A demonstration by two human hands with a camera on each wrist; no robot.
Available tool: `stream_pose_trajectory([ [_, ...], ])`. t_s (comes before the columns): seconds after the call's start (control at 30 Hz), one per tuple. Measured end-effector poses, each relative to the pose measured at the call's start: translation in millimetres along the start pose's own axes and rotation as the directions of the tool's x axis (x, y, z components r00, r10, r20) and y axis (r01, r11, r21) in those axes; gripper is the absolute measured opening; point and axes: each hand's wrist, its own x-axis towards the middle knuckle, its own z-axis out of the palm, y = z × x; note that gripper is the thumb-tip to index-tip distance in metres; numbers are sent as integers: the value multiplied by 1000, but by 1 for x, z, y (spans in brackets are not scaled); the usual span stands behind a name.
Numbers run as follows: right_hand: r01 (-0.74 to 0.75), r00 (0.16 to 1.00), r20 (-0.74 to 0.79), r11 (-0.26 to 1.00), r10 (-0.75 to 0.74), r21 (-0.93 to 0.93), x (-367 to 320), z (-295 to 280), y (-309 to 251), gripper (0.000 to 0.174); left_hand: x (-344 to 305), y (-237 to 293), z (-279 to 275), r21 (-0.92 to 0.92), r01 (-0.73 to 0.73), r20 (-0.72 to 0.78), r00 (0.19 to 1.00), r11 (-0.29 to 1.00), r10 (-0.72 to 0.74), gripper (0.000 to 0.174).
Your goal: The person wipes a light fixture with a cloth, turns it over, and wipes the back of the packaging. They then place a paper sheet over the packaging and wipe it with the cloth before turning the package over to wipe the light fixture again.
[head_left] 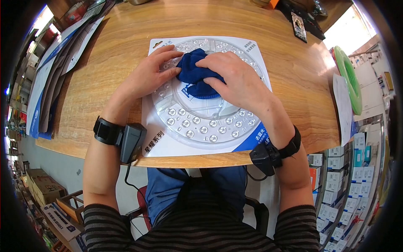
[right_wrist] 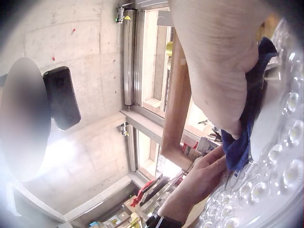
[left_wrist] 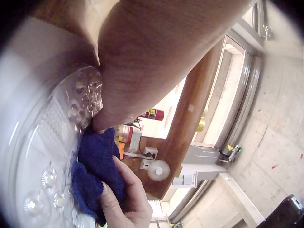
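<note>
A bunched dark blue cloth (head_left: 194, 69) lies on the clear ring-shaped plastic cover of a flat package (head_left: 161, 140), over the middle and upper left of the ring. The right hand (head_left: 237, 77) grips the cloth from the right, thumb and fingers curled into it; it shows too in the left wrist view (left_wrist: 128, 197). From the left, the left hand (head_left: 153, 73) touches the cloth's edge with its thumb and rests its bent fingers near the cloth's upper edge. Rows of round lenses (right_wrist: 259, 190) show under the clear plastic beside the cloth (right_wrist: 237, 149).
Stacked folders or cards (head_left: 54, 75) stand at the table's left edge. A phone (head_left: 299, 27) lies at the back right, and a green ring (head_left: 348, 80) with white paper (head_left: 342, 109) is at the right edge. Shelved boxes (head_left: 336, 176) are below right.
</note>
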Motion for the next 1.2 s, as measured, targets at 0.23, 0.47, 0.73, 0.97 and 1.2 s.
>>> stream_pose_trajectory([
  [0.23, 1, 1000, 11, 1000, -1, -16, 0, -1, -3, 29, -1, 3, -1, -14, 33, 24, 999, 999, -33, 42],
  [0.47, 0, 999, 54, 999, 2, -38, -3, -3, -13, 34, -1, 2, 0, 15, 1, 23, 1000, 1000, -1, 42],
  [0.73, -8, 998, 67, 998, 12, -62, -4, -5, -14, 34, -1, 4, -1, 26, 8, 26, 1000, 1000, -8, 42],
  [0.97, -22, 997, 77, 998, 27, -64, -4, -6, -16, 34, -1, 2, -1, 19, -6, 23, 1000, 1000, 5, 42],
  [1.2, -19, 997, 75, 998, 24, -65, -4, -5, -15, 34, -1, 3, -1, 17, 8, 28, 1000, 1000, -8, 41],
])
